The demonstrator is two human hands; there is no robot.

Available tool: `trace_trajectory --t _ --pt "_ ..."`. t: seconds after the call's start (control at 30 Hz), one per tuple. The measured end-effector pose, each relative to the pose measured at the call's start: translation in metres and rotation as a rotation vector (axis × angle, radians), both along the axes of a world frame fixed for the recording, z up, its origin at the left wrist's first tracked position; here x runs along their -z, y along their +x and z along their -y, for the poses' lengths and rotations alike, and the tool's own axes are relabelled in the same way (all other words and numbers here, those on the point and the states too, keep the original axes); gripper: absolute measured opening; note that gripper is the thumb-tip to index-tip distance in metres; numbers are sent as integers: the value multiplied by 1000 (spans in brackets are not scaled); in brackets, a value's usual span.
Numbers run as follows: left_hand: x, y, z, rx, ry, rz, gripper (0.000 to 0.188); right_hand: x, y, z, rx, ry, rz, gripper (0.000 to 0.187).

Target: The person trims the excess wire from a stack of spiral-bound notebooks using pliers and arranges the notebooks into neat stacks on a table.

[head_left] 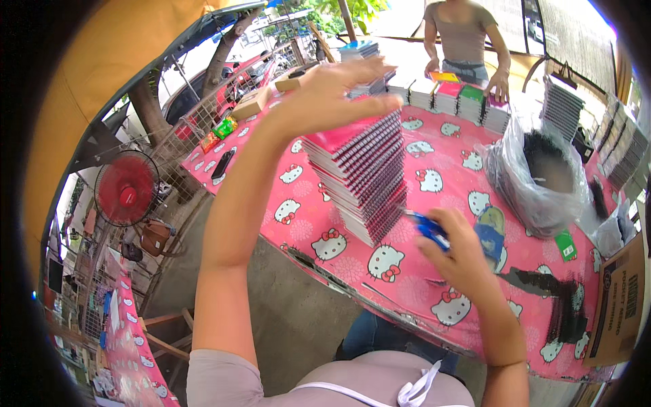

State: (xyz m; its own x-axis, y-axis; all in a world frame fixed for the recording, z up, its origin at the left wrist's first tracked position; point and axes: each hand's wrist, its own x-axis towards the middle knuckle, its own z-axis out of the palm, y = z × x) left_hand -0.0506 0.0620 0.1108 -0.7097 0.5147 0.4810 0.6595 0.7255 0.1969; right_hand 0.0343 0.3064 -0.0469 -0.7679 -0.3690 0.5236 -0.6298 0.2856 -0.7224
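Observation:
A tall, leaning stack of spiral-bound notebooks (369, 178) with a pink cover on top stands on the table (346, 271), which has a pink cat-print cloth. Above its top is my left hand (325, 98), fingers stretched out and thumb apart; whether the palm touches the top cover I cannot tell. To the right of the stack, my right hand (462, 249) is closed around a small blue tool (432, 229) with a narrow metal tip. That tip points at the wire spirals, close to them. The tool's exact kind is partly hidden by my fingers.
Across the table a person (463, 34) rests hands on a row of notebook stacks (471, 103). A clear plastic bag (505, 173) with dark contents and a cardboard box (614, 305) stand at the right. A black phone (222, 165) lies left; a red fan (127, 188) stands beyond the table.

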Motion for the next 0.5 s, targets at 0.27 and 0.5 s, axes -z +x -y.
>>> trace_trajectory --t 0.27,0.5 --pt "43 -30 5 116 -117 196 40 -41 -31 45 242 149 -488 44" --pt "45 -33 10 177 -43 226 30 -43 -35 63 281 155 -577 41"
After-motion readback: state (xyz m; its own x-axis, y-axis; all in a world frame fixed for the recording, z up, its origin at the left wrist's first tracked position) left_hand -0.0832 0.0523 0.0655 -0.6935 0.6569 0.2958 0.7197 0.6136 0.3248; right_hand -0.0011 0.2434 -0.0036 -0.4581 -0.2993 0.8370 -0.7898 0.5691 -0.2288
